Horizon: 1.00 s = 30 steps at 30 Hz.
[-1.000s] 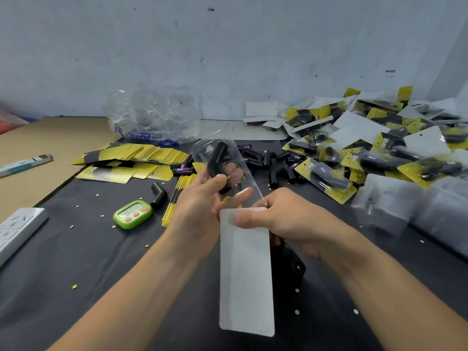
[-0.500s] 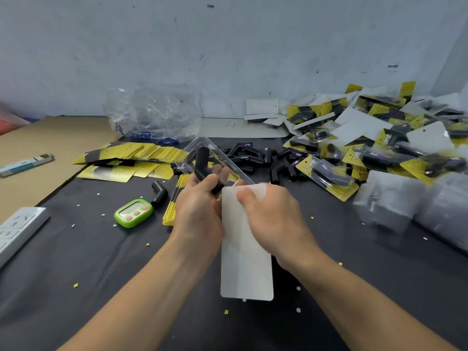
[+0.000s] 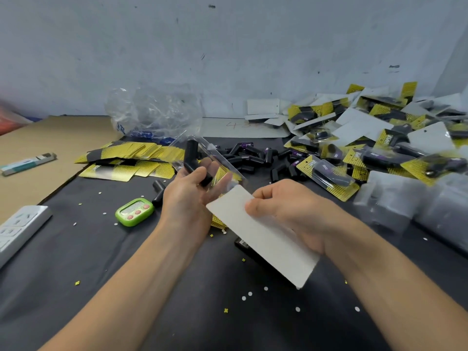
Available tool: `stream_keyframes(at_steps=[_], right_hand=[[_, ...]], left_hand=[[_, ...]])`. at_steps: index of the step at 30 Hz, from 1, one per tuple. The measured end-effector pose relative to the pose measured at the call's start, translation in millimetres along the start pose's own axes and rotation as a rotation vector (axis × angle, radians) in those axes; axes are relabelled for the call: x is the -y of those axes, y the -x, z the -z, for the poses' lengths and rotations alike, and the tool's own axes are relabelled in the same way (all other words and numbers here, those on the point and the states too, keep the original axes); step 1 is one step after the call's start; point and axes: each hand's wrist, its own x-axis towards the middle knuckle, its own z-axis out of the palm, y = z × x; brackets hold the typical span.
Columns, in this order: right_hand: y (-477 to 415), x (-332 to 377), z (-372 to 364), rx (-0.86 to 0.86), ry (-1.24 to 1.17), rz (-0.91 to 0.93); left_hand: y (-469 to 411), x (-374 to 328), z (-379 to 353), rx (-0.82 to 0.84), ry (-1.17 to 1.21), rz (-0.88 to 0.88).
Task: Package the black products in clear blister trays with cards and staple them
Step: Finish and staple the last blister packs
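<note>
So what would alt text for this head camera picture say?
A left hand holds a black elbow-shaped product in a clear plastic blister tray, while the right hand holds a white card, over a black table littered with yellow packages.

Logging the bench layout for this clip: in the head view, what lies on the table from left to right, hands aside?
White power strip → green timer → loose black products → finished yellow-carded packs → stacks of clear trays.

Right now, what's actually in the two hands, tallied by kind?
Black product, left hand: 1
Clear blister tray, left hand: 1
Card, white side up, right hand: 1
Total: 3
</note>
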Motion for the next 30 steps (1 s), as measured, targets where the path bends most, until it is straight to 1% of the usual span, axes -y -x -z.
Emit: stream_keyframes(at_steps=[3, 7, 11, 13, 15, 17, 21, 25, 30], right_hand=[[-1.3, -1.5, -0.6, 0.005, -0.001, -0.014], [-4.5, -3.5, 0.9, -0.104, 0.021, 0.069], [-4.9, -4.5, -1.5, -0.17, 0.057, 0.092], [-4.6, -5.1, -3.7, -0.232, 0.072, 0.094], [-4.2, -5.0, -2.4, -0.29, 0.077, 0.09], [-3.4, -2.8, 1.2, -0.309, 0.058, 0.088], [-2.6, -1.1, 4.5, -0.332, 0.026, 0.072], [-5.2, -5.8, 1.0, -0.357, 0.022, 0.043], [-11.8, -11.4, -0.6, -0.353, 0.105, 0.025]], left_hand=[[2.9, -1.5, -0.3, 0.029, -0.036, 0.0], [8.3, 3.3, -4.9, 0.1, -0.178, -0.038], [11.0, 6.0, -6.4, 0.159, -0.314, -0.06], [11.3, 5.6, -4.5, 0.161, -0.429, -0.093], [11.7, 4.8, -1.7, 0.144, -0.62, -0.155], [12.5, 4.7, 1.1, 0.138, -0.729, -0.195], [13.4, 5.1, 2.3, 0.102, -0.739, -0.19], [11.1, 5.6, 3.3, 0.077, -0.825, -0.186], [8.2, 4.5, 4.8, 0.062, -0.912, -0.137]])
